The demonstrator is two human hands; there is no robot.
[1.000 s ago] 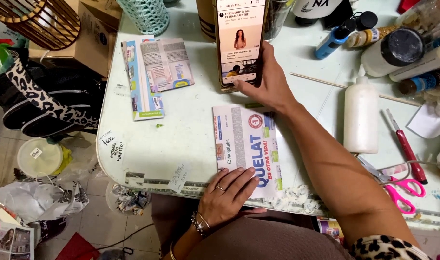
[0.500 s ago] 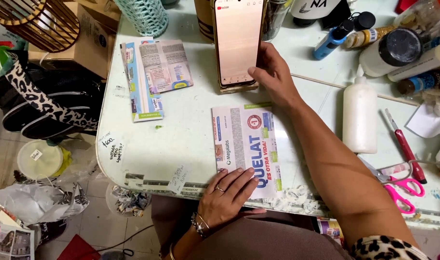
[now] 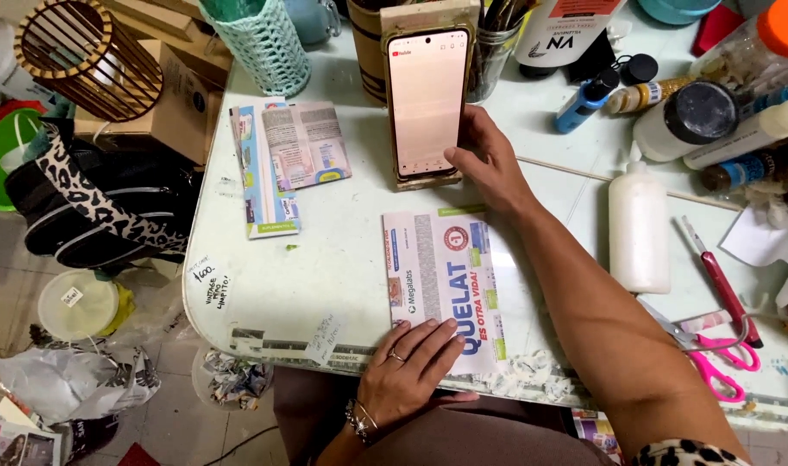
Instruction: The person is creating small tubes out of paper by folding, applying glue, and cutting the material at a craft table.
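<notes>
Left hand (image 3: 404,373), nearest the viewer, lies flat at the tabletop's (image 3: 325,267) near edge, fingers (image 3: 433,338) released and spread, pressing on the lower corner of a flattened carton (image 3: 450,280); nothing is gripped. The carton, white with blue and red print, lies face up in front of the body, its long side running away from the viewer, between the two hands. Just right of it the right forearm crosses the tabletop diagonally. Right of the arm stand a white glue bottle (image 3: 639,226) and, near the edge, pink-handled scissors (image 3: 717,358) and a red-handled tool (image 3: 720,280). Left of the carton, well apart, lie two more flattened cartons (image 3: 290,164), overlapping. Beyond the carton, the right hand (image 3: 489,164) rests beside a phone (image 3: 426,103) propped upright in a wooden stand (image 3: 424,179); its thumb touches the lower right corner of the lit screen, the other fingers loosely curled behind the phone's edge, and whether they grasp it cannot be told. Farthest back stand a crocheted cup (image 3: 269,47), a jar of tools (image 3: 496,43) and assorted bottles (image 3: 704,116).
</notes>
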